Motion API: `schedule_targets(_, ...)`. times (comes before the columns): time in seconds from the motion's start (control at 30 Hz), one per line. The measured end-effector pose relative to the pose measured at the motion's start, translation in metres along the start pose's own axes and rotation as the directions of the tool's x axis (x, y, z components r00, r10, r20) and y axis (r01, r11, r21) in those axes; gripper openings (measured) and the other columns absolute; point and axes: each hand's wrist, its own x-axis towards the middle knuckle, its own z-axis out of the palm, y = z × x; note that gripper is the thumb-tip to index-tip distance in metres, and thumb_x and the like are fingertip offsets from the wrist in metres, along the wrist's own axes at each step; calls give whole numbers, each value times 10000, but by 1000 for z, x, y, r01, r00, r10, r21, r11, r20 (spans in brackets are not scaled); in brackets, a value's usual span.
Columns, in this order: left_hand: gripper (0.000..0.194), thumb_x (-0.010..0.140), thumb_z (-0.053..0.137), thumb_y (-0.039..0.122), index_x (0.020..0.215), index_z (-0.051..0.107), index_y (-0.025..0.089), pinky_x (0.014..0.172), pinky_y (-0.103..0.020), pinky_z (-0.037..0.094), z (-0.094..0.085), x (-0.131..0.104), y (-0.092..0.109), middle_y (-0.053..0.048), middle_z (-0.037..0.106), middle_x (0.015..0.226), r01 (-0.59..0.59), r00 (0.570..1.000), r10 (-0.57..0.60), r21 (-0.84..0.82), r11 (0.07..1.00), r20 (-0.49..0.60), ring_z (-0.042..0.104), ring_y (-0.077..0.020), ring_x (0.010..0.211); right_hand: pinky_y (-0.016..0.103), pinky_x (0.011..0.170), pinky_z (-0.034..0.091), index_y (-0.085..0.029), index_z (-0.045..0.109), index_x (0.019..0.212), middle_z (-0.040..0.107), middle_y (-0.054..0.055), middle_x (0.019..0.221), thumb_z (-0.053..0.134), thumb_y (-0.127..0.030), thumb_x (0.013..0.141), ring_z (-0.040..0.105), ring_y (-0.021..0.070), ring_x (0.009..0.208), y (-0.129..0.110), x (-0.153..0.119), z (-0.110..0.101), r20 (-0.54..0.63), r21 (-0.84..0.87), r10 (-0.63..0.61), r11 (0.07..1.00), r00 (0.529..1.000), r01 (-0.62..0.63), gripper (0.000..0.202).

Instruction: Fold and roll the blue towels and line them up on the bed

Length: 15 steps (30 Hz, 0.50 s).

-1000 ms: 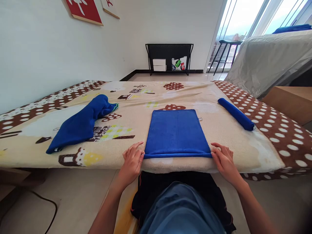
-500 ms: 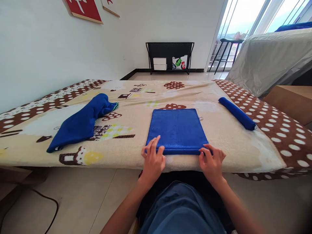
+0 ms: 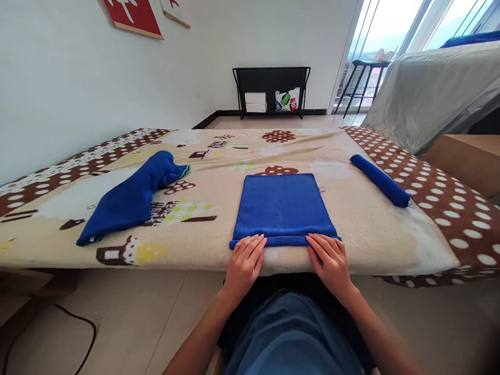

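A square blue towel (image 3: 284,204) lies on the patterned blanket, its near edge turned over into a narrow roll. My left hand (image 3: 245,261) is closed over the left part of that roll, fingers together on top. Over the right part, my right hand (image 3: 328,261) is closed in the same way. The undersides of my fingers are hidden. A tightly rolled blue towel (image 3: 379,180) lies off to the right. On the left is a loose, crumpled blue towel (image 3: 127,200) with a greenish edge.
The cream and brown blanket (image 3: 219,234) has its near edge just before my body. Farther back stand a black rack (image 3: 273,80) and a dark stool (image 3: 369,65). A cardboard box (image 3: 464,159) and a plastic-covered piece of furniture (image 3: 437,88) are at the right.
My fingers have gone from a spread pinch at the towel's near corners to lying together over the roll. Both hands have shifted inward, and the roll's ends now show.
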Motion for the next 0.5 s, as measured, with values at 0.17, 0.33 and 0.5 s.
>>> schedule_targets(0.17,526,957,471,135,1479,405,156,1168,-471,377,8,5,20,-113,541,1461,-13,996,8,50,999,93,450,-238,1404,452,1058,443,-249,452,1467,640,71,1327,514,-109,917,593,234,1237,-21,3,15,10,54,-24,998,1000,23,571)
schedule_targets(0.33,478,974,400,145,1448,447,102,1161,-444,395,20,23,39,-147,533,1462,-41,987,37,25,999,157,470,-229,1391,460,1086,444,-196,447,1472,614,101,1361,467,-131,937,564,236,1280,-44,14,31,64,76,-28,997,998,23,539)
schedule_targets(0.5,475,1003,410,216,1477,426,183,1154,-450,365,14,22,28,-90,521,1481,25,983,-31,36,999,180,456,-219,1402,450,1126,391,-222,398,1505,583,75,1405,482,-193,971,540,228,1316,-26,11,21,112,-20,-27,999,993,29,541)
